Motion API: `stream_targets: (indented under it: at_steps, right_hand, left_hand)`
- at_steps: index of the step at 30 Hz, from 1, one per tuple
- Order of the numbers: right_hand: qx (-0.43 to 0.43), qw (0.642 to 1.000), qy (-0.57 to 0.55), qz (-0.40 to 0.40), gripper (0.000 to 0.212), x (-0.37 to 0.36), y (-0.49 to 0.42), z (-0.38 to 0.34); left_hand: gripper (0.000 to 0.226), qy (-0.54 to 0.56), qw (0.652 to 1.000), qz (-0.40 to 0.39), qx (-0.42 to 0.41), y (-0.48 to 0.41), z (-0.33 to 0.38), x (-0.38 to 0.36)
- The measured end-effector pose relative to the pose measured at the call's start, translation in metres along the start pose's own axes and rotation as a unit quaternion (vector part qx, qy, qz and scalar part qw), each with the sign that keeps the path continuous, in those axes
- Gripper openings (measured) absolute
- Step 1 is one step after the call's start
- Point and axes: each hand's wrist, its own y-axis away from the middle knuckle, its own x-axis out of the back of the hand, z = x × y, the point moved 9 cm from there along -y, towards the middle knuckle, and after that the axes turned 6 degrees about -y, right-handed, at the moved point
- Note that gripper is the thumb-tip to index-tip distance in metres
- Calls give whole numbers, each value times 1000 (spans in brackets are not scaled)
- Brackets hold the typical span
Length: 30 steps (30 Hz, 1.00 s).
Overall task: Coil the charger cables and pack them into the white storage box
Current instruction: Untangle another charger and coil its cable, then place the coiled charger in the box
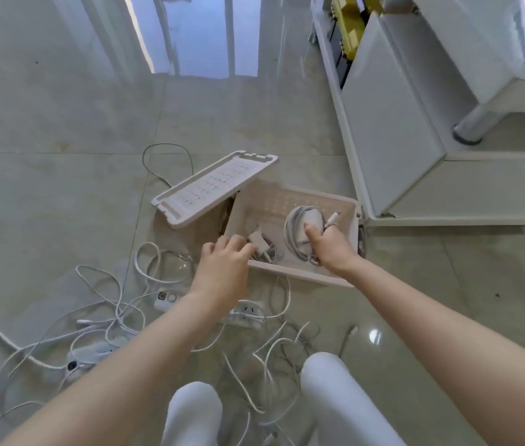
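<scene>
Box (300,275) stands open on the floor (61,194), lid (213,188) tilted at its left side; the right hand (332,249) grips a coil (291,233) inside it, the left hand (222,262) touches a plug (259,241) there, its fingers' hold unclear, with loose cables (119,304) nearby.

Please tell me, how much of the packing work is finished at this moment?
Done: the lid is off, and a small adapter lies in the white box. In hand: the right hand grips a coiled charger inside; the left hand is at the adapter. Left: many loose cables on the floor.
</scene>
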Motion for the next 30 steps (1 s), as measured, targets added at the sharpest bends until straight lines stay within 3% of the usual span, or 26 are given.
stream_targets:
  at_steps: [5,7,9,13,18,21,24,28,30]
  right_hand:
    - [-40,996,74,-9,40,-14,-54,46]
    - [-46,994,95,-11,50,-23,-69,54]
    - [-56,992,114,-9,59,-33,-83,61]
    - [-89,985,149,-14,56,-54,-101,80]
    - [-127,989,69,8,59,-61,-107,98]
    - [-130,990,41,-36,59,-74,-110,98]
    - [-141,981,118,-65,58,-80,-105,95]
    - [-101,971,213,-29,53,-75,-84,73]
    - [34,975,217,33,44,-72,-65,36]
  left_hand:
    - [42,-52,996,-62,-19,-34,-3,-57]
    - [36,-63,995,-72,-26,-43,-5,-69]
    - [32,-67,996,-57,-29,-51,-7,-71]
    - [26,-64,996,-29,-47,-56,-8,-70]
    - [33,-66,995,-2,-68,-57,-10,-74]
    - [34,-59,997,8,-53,-58,-13,-69]
    - [37,-48,998,4,-47,-58,-11,-71]
    - [34,6,999,0,-46,-55,-15,-75]
    - [35,56,996,22,-67,-48,-18,-71]
